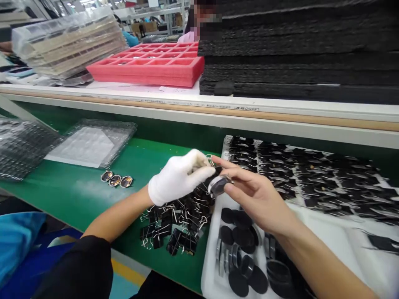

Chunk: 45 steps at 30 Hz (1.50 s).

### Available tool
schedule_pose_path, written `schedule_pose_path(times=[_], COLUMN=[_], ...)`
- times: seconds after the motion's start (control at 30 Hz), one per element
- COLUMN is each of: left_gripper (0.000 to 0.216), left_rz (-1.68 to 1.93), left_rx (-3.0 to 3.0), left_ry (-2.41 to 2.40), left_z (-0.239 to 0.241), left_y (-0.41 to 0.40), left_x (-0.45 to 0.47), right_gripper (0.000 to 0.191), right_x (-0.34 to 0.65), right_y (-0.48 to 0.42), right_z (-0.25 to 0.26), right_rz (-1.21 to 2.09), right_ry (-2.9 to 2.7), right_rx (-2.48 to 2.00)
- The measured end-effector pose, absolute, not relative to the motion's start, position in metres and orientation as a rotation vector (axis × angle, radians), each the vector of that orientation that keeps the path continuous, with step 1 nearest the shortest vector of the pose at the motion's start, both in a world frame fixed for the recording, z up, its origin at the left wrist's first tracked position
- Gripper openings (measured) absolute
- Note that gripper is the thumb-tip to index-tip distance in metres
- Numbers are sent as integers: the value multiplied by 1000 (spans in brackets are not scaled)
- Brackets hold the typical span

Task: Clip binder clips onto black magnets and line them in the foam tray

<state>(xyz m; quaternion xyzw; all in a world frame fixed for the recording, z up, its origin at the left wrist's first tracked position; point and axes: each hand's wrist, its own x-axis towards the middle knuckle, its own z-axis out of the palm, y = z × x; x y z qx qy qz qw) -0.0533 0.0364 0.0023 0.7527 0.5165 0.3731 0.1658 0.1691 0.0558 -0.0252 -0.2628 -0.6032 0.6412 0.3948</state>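
Note:
My left hand, in a white glove, is closed round a black binder clip whose wire handle shows at the fingertips. My bare right hand pinches a small round disc part with a silver rim between thumb and fingers. The two hands meet above a pile of black binder clips on the green bench. Just below the right hand, loose black round discs lie on a white tray.
Three shiny round parts lie on the green mat to the left. Clear plastic trays sit further left. Rows of clipped black parts fill the right. On the raised shelf stand red foam trays and black foam stacks; a person works behind.

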Motion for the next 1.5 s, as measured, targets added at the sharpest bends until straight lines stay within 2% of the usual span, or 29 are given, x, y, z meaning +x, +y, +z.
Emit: schedule_pose_path(times=[0.17,0.3,0.4,0.67,0.83,0.93,1.0,1.1,1.17,1.33,1.5], left_gripper=[14,38,50,33,45,45,45,44,43,41,48], left_rz=[1005,629,555,270,230,345,455,556,569,543,550], left_rx=[2398,2359,2373,2203,2214,2249,2237,2143,2038,1888,1896], left_ry=[1347,1418,1400,1341,1309,1324,1336,1323,1334,1354,1360], left_z=[7,13,10,11,6,2,3,7,9,4,-4], left_y=[36,37,36,36,36,38,41,45,46,46,44], left_x=[-63,-72,-68,-66,-66,-68,-70,-72,-70,-65,-59], right_gripper=[13,10,12,15,18,13,10,16,23,31,35], right_x=[176,183,186,190,192,192,188,180,174,166,164], right_y=[59,58,58,60,60,63,68,73,74,71,70], right_z=[-24,-20,-19,-19,-19,-18,-20,-25,-29,-34,-38], right_rz=[1564,1430,1297,1084,1021,1158,1329,1566,1663,1669,1611], right_ry=[-1570,-1911,-2084,-2343,-2455,-2254,-1883,-1281,-1084,-1092,-1150], right_rx=[-585,-631,-657,-687,-658,-708,-790,-861,-868,-875,-927])
